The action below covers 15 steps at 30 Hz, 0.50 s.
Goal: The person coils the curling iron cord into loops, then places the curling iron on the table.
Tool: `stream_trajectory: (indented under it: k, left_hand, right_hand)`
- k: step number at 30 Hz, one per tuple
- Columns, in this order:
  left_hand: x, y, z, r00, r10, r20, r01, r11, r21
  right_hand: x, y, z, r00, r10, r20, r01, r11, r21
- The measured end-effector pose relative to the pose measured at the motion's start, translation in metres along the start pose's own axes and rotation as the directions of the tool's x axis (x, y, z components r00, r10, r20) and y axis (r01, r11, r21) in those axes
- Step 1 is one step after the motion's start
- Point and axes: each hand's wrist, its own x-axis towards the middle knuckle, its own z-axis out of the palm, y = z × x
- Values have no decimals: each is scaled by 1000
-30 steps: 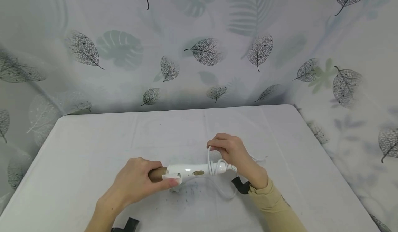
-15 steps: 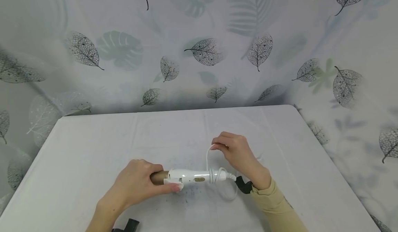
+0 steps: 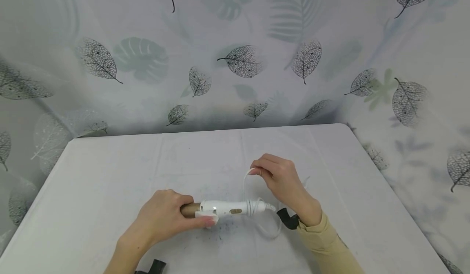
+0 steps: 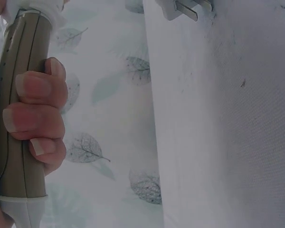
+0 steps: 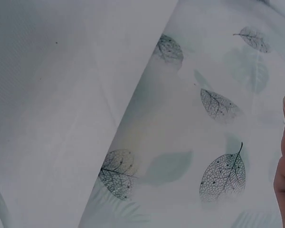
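Observation:
A white curling iron (image 3: 224, 208) with a gold-brown barrel (image 4: 29, 57) lies crosswise in front of me, over the table. My left hand (image 3: 159, 221) grips it around the barrel, and the thumb reaches onto the white part. In the left wrist view the fingers (image 4: 35, 116) curl over the barrel. Several turns of white cord (image 3: 251, 207) wrap the handle's right end. Above and right of the handle, my right hand (image 3: 280, 180) pinches a raised stretch of that cord. A two-pin plug (image 4: 173, 7) shows at the top of the left wrist view.
The white table (image 3: 121, 163) has dark specks below the iron. A loop of loose cord (image 3: 269, 236) hangs near the handle. Black straps (image 3: 288, 219) sit at the wrists. Leaf-patterned cloth (image 3: 235, 61) stands behind and beside the table.
My right hand has moved slightly up and right, drawing a longer stretch of cord off the handle. The left hand and curling iron have shifted slightly down and right.

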Motion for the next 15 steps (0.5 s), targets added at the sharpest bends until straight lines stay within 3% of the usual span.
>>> stream_trajectory:
  k: [8,15]
  left_hand:
    - [1,-1,2,999,-53,10,53,999,9]
    - [5,0,0,985,-166,42,165,986,31]
  right_hand:
    - [2,-7,-4,1000,-10,10,10,999,44]
    - [5,-12,-6,998,-56,-19,56,997,47]
